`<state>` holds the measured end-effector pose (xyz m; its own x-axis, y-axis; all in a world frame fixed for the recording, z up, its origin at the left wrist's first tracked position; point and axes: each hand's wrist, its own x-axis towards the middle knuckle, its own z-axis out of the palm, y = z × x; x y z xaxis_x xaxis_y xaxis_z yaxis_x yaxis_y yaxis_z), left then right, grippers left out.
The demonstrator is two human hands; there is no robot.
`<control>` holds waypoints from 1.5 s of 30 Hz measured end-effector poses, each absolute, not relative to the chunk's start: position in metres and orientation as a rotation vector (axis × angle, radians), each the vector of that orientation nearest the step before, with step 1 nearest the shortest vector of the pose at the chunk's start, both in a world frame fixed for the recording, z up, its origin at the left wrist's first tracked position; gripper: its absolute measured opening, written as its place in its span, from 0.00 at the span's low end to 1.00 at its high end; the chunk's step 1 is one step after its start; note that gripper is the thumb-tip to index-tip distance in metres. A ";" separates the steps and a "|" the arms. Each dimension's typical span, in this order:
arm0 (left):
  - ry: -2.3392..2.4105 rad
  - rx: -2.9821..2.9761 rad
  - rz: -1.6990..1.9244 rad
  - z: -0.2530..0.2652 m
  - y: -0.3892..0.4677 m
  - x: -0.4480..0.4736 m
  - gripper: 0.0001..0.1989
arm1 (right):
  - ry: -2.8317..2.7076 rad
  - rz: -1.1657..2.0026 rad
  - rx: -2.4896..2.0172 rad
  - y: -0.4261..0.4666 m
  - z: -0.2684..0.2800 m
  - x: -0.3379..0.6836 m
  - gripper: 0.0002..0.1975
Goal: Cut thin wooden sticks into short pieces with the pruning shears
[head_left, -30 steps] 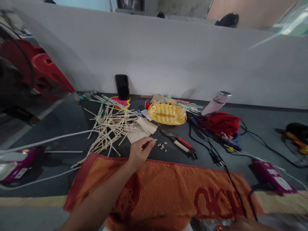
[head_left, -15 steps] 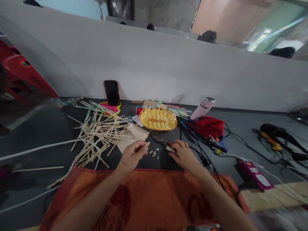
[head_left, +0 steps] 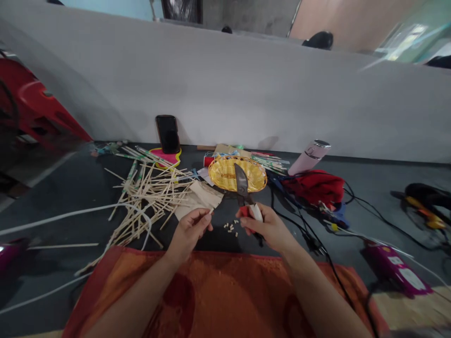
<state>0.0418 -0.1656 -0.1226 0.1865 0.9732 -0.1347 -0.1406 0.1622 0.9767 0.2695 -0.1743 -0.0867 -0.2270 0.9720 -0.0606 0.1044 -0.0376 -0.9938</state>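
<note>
One pair of pruning shears (head_left: 241,180), just lifted off the dark tabletop (head_left: 373,176), is now clasped in the right hand (head_left: 268,226), while the left hand (head_left: 188,232), apart from it, still pinches a thin wooden stick (head_left: 211,211), so both seem ready for use.

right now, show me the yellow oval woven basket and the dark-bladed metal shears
Yellow oval woven basket (head_left: 222,175), head view: bare inner weave, left part.
Dark-bladed metal shears (head_left: 242,183), head view: middle of the blade.
</note>
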 end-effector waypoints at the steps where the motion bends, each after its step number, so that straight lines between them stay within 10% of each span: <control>1: 1.043 1.075 1.053 -0.122 -0.166 0.042 0.16 | -1.423 1.358 -1.167 -0.174 -0.089 0.265 0.13; 13: 1.035 1.102 1.140 -0.121 -0.164 0.039 0.16 | -2.320 0.123 -1.588 -0.177 -0.110 0.276 0.24; 45: 1.088 1.378 1.096 -0.121 -0.170 0.034 0.12 | -2.396 0.228 -1.565 -0.196 -0.115 0.250 0.27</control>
<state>0.0344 -0.1699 -0.1206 0.1764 0.9825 0.0599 0.0528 -0.0702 0.9961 0.2502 -0.1963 -0.1147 -0.3800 0.9146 0.1380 0.8722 0.4040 -0.2758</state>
